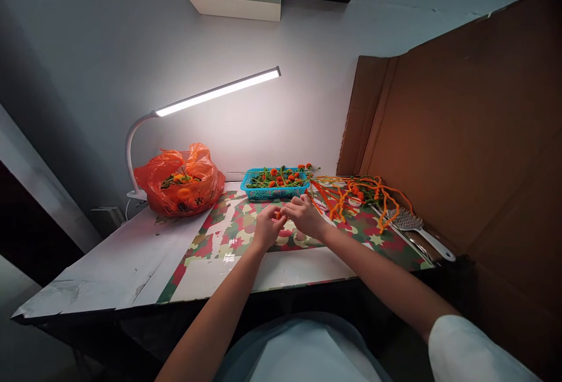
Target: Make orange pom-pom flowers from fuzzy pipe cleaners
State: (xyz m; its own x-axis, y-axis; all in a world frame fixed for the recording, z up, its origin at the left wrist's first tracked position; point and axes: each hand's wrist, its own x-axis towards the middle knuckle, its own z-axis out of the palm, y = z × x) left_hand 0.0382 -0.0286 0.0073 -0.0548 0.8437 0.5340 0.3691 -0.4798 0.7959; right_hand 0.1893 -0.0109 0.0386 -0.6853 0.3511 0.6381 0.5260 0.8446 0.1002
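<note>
My left hand (267, 229) and my right hand (304, 216) meet above the patterned mat, fingertips pinched together. Between them shows a small orange piece (278, 215), mostly hidden by the fingers; its exact shape is too small to tell. Just behind the hands stands a blue plastic basket (276, 193), filled with orange pompom flowers (279, 181) on green stems. To the right of my right hand lies a loose tangle of orange chenille stems (342, 198), some of them long and bent.
An orange plastic bag (187, 192) with orange and green pieces inside sits at the left, beside a lit desk lamp (219, 90). A white hairbrush (421, 230) lies near the right edge. Cardboard (461, 130) walls off the right side. A shelf (239, 6) hangs above.
</note>
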